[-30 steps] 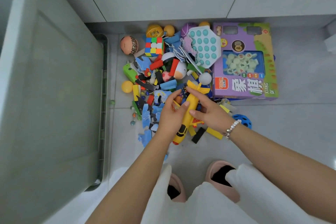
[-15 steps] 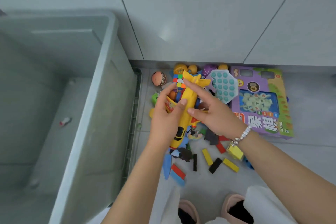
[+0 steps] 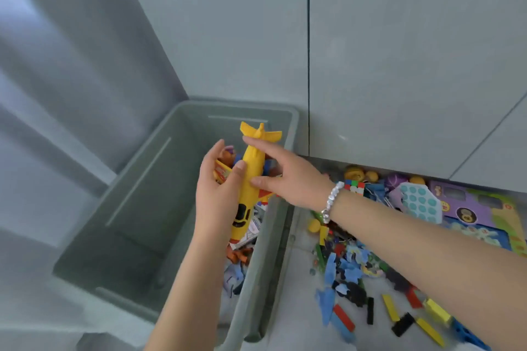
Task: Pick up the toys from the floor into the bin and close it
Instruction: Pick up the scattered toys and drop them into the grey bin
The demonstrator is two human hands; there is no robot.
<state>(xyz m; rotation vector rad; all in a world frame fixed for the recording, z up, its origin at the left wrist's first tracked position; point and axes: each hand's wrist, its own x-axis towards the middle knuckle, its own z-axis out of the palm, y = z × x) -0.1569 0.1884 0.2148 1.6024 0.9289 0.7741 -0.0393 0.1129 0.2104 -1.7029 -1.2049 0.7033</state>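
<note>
A yellow toy plane (image 3: 252,177) is held over the open grey bin (image 3: 137,179), nose toward me and tail up. My left hand (image 3: 219,196) grips its left side together with a bundle of small toys (image 3: 225,168). My right hand (image 3: 282,177) presses on its right side with fingers spread. Small pieces (image 3: 242,253) drop or hang below the plane, inside the bin. On the floor to the right lies a pile of toys (image 3: 350,265): blue foam scraps, coloured blocks, a cube puzzle (image 3: 354,187) and balls.
A purple game box (image 3: 482,216) and a teal bubble pop toy (image 3: 420,202) lie at the far right by the cabinet doors (image 3: 399,65). Yellow, red and black blocks (image 3: 399,313) are scattered at lower right. The bin's lid (image 3: 282,236) stands between bin and toys.
Both hands carried the yellow plane and the bundle of small toys from above the floor pile leftward over the bin. The view has swung left and up toward the bin.
</note>
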